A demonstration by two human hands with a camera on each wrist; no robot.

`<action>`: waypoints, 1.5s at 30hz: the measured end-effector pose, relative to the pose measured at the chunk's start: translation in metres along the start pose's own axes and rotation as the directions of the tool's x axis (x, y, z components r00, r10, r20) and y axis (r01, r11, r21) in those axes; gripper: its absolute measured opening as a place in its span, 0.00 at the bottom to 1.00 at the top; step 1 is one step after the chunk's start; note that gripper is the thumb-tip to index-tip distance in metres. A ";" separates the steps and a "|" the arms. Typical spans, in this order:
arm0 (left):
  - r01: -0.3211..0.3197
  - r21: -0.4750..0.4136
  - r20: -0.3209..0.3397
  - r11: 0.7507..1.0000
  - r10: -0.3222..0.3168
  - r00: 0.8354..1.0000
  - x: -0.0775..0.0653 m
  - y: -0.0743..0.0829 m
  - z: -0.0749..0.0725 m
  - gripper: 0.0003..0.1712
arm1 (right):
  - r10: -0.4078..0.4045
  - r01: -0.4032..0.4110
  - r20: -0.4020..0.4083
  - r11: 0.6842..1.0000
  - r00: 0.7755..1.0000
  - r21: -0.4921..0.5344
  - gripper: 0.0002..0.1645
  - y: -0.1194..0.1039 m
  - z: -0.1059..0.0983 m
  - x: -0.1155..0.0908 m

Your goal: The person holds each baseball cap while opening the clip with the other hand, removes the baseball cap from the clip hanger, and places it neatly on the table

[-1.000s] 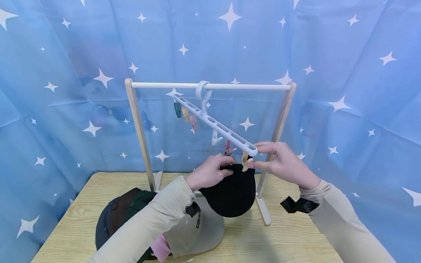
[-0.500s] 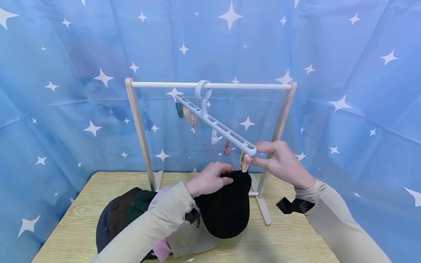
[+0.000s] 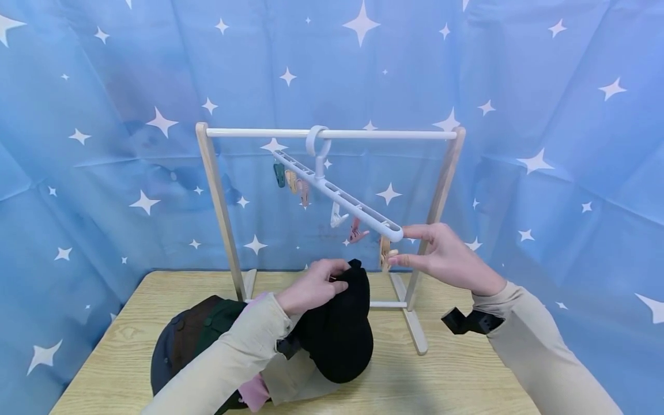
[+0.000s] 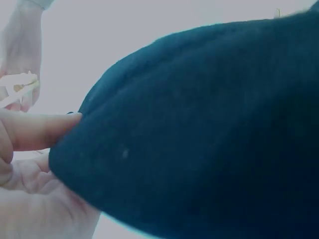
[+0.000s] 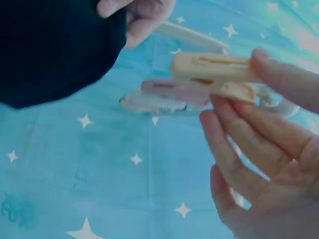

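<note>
My left hand (image 3: 313,286) pinches the edge of a black cap (image 3: 339,340), which hangs down just over the pile of caps. In the left wrist view, the thumb lies on one side of the dark cloth (image 4: 174,134) with fingers behind it. My right hand (image 3: 450,259) pinches a pale yellow clothespin (image 3: 384,252) at the near end of a light-blue clip hanger (image 3: 358,212). The right wrist view shows thumb and fingers on that clothespin (image 5: 209,65), with the cap's edge apart from it. Pink (image 3: 355,231) and white (image 3: 337,216) clothespins hang further along the bar.
The hanger hooks over the white rail (image 3: 249,134) of a wooden-legged rack (image 3: 220,213) on the table (image 3: 456,374). Green (image 3: 279,174), yellow and pink clothespins hang at its far end. Dark blue, brown, green, pink and beige caps (image 3: 192,331) overlap at the front left.
The black cap has come down and left, away from the yellow clothespin, with my left hand gripping it. My right hand stays on the clothespin at the hanger's end.
</note>
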State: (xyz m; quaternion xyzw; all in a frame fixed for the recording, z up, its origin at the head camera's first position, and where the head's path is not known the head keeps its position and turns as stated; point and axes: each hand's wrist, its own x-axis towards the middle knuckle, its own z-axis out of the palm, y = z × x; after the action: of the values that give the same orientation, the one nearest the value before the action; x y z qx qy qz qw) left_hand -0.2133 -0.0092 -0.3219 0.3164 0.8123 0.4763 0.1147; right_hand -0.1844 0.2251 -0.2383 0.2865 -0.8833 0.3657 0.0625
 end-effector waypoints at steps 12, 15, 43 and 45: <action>0.118 -0.223 -0.045 0.968 -0.131 0.990 -0.013 -0.022 -0.004 0.12 | 0.052 -0.055 0.022 0.979 0.998 0.195 0.20 0.018 -0.007 -0.005; 0.148 -0.304 -0.030 0.941 -0.165 0.986 -0.018 -0.026 -0.005 0.13 | 0.073 -0.076 0.019 0.967 0.997 0.242 0.22 0.022 -0.007 -0.005; 0.277 -0.577 -0.041 0.768 -0.366 0.930 -0.072 -0.070 0.007 0.11 | 0.205 -0.174 -0.051 0.918 0.977 0.356 0.24 0.042 -0.006 -0.005; 0.298 -0.535 -0.055 0.791 -0.384 0.922 -0.073 -0.071 0.006 0.10 | 0.217 -0.184 -0.055 0.917 0.975 0.353 0.24 0.043 -0.006 -0.006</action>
State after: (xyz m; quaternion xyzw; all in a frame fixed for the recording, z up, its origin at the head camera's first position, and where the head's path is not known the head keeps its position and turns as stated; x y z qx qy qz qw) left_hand -0.1821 -0.0749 -0.3933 0.0825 0.7046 0.6716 0.2138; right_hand -0.2040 0.2564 -0.2618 0.1838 -0.8260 0.5326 0.0144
